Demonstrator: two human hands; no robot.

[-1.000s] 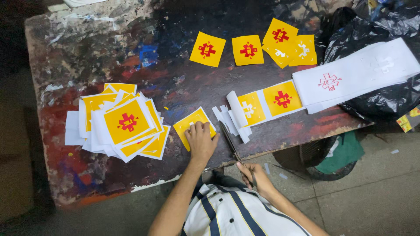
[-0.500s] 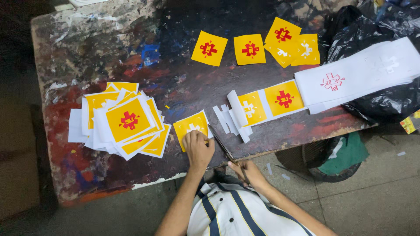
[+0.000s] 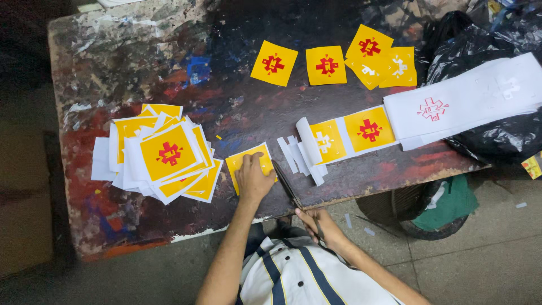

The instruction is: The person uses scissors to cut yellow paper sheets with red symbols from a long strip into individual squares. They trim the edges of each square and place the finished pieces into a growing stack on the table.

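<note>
Nearest the camera, the right hand (image 3: 323, 226) hangs just off the table edge (image 3: 226, 229), fingers closed through the handles of a pair of scissors (image 3: 288, 186) whose dark blades lie up onto the tabletop. Just beyond, the left hand (image 3: 252, 179) lies flat, fingers spread a little, pressing down a yellow square sticker (image 3: 248, 164) with a white border — the piece in hand, lying near the front edge between the two heaps of work.

To the left of it sits a loose stack of cut stickers (image 3: 164, 155), yellow with a red emblem, fanned and overlapping. To the right lie white trimmed offcuts (image 3: 302, 152) touching the end of an uncut printed strip (image 3: 361, 131), which runs on into a white paper roll (image 3: 468, 104) resting on black plastic bags (image 3: 497, 135). Farther back, a few single yellow squares (image 3: 327, 65) lie spread on the paint-stained surface.

By the look of it the step is the trimming of one sticker — held down, scissors ready. The next move would call for lifting the piece clear of the table, bringing the blades to its border and cutting straight along the yellow edge.
</note>
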